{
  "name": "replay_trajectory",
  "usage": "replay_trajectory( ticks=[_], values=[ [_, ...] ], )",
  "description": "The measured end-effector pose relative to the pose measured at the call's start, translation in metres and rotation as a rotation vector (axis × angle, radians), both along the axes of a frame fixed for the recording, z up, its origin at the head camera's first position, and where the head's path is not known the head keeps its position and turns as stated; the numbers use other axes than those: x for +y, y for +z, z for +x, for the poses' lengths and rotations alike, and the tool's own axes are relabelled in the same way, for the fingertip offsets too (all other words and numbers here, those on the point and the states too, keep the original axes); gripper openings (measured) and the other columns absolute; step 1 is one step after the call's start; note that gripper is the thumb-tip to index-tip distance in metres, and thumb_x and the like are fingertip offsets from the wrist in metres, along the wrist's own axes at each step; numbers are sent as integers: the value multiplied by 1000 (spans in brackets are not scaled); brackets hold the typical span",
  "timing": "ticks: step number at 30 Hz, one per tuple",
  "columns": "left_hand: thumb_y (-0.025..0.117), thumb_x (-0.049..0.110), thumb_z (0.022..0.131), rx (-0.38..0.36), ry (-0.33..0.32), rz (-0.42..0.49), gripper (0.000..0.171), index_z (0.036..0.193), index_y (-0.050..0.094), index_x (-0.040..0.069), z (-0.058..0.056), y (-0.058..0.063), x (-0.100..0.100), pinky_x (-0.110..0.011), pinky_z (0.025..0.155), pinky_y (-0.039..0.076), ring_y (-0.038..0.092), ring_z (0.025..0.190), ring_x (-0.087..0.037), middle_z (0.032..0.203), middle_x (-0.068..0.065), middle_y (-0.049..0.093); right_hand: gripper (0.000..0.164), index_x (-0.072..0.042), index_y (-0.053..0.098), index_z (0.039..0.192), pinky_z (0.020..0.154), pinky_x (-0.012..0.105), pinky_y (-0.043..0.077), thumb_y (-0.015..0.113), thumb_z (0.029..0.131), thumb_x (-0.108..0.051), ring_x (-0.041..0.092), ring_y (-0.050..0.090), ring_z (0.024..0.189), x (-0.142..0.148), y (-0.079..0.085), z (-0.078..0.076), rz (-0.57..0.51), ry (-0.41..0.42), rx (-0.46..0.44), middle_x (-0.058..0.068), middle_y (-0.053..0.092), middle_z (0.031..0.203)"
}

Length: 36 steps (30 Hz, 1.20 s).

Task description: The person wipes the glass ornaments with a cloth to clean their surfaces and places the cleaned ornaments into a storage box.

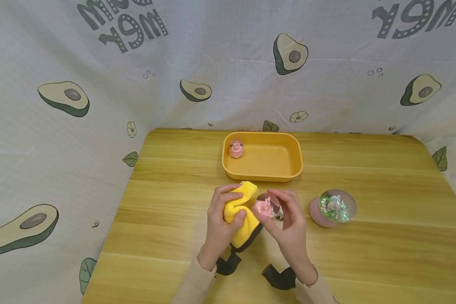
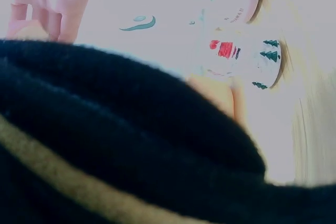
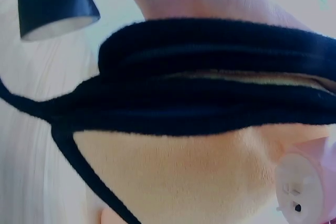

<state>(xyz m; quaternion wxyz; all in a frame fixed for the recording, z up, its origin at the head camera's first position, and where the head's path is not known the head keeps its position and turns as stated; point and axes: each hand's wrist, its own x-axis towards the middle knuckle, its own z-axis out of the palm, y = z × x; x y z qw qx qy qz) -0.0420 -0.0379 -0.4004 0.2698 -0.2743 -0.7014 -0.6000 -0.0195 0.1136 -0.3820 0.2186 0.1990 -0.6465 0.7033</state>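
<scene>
In the head view my left hand [image 1: 222,219] grips a folded yellow cloth [image 1: 240,207] with a dark edge, left of centre. My right hand [image 1: 293,226] pinches a small clear snow globe [image 1: 265,206] with a pink figure inside, close beside the cloth. Whether cloth and globe touch is unclear. A small Santa snow globe [image 2: 231,51] with green trees on its white base shows in the left wrist view; in the head view it is mostly hidden by the right hand. Dark fabric blocks much of both wrist views.
A yellow tray [image 1: 262,174] stands behind the hands, with a small pink snow globe [image 1: 236,149] in its left corner. A larger snow globe [image 1: 336,206] on a pink base is to the right. Black curved pieces [image 1: 280,278] sit near the wrists. A printed curtain [image 1: 235,84] hangs behind the table.
</scene>
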Motion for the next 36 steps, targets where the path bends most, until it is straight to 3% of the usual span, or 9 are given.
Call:
replay_trajectory(
  ticks=[8, 11, 20, 30, 36],
  values=[
    [51, 25, 89, 3, -1, 27, 29, 97, 50, -3, 8, 27, -4, -34, 79, 47, 51, 97, -30, 105, -22, 50, 49, 20, 46, 112, 95, 30, 37, 67, 69, 15, 26, 45, 103, 2, -2, -5, -37, 38, 43, 21, 42, 107],
    [51, 26, 90, -3, 8, 32, 31, 96, 50, -4, 9, 30, -5, -33, 80, 47, 52, 96, -30, 104, -23, 50, 49, 20, 46, 113, 94, 30, 38, 67, 69, 15, 26, 44, 103, 2, -2, -7, -49, 47, 48, 19, 43, 108],
    [52, 27, 90, -29, -11, 58, 33, 96, 49, -5, 10, 30, -6, -31, 81, 46, 51, 97, -31, 104, -24, 49, 51, 20, 46, 113, 94, 31, 38, 69, 68, 14, 29, 43, 103, 2, -2, -12, -50, 46, 73, 22, 42, 110],
    [53, 23, 88, -34, 18, 56, 30, 96, 50, -5, 11, 27, -11, -31, 82, 45, 50, 97, -30, 105, -24, 49, 56, 19, 45, 114, 95, 32, 36, 66, 62, 24, 28, 45, 102, 3, -5, -26, -34, 15, 51, 28, 42, 109],
    [54, 21, 87, -47, 21, 65, 28, 96, 50, -6, 12, 26, -13, -30, 83, 45, 50, 99, -30, 105, -24, 49, 53, 18, 46, 114, 95, 34, 36, 62, 64, 26, 29, 44, 102, 3, -2, -33, -39, 5, 26, 25, 44, 110]
  ],
)
